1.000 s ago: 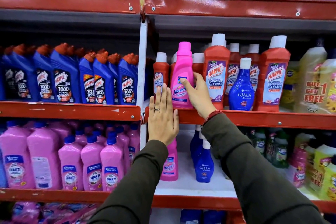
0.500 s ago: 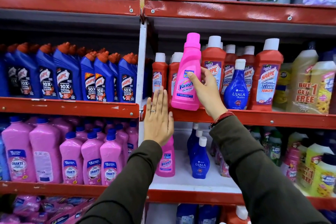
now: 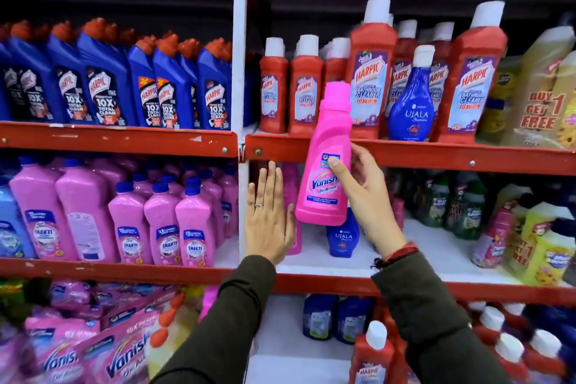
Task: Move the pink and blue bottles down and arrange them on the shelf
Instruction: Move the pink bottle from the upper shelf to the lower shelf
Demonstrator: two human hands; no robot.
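Note:
My right hand [image 3: 363,193] grips a pink Vanish bottle [image 3: 325,165], tilted slightly, in the air in front of the red edge of the upper shelf [image 3: 436,154]. My left hand [image 3: 268,213] is flat and open just left of the bottle's base, touching nothing I can see. A blue Ujala bottle [image 3: 409,103] with a white cap stands on the upper shelf among red Harpic bottles. On the white lower shelf [image 3: 314,259] stand another pink Vanish bottle [image 3: 292,212], mostly hidden behind my left hand, and a blue Ujala bottle [image 3: 343,238] under the held bottle.
Red Harpic bathroom cleaner bottles [image 3: 369,78] crowd the upper shelf. Blue Harpic bottles [image 3: 106,84] and pink Shakti bottles [image 3: 162,227] fill the left bay past the white upright [image 3: 240,72]. Yellow bottles [image 3: 542,103] and dark green bottles [image 3: 452,206] stand at the right.
My right hand lifted the pink Vanish bottle off the upper shelf and brought it down in front of the shelf edge. My left hand dropped lower too. The view tilted downward.

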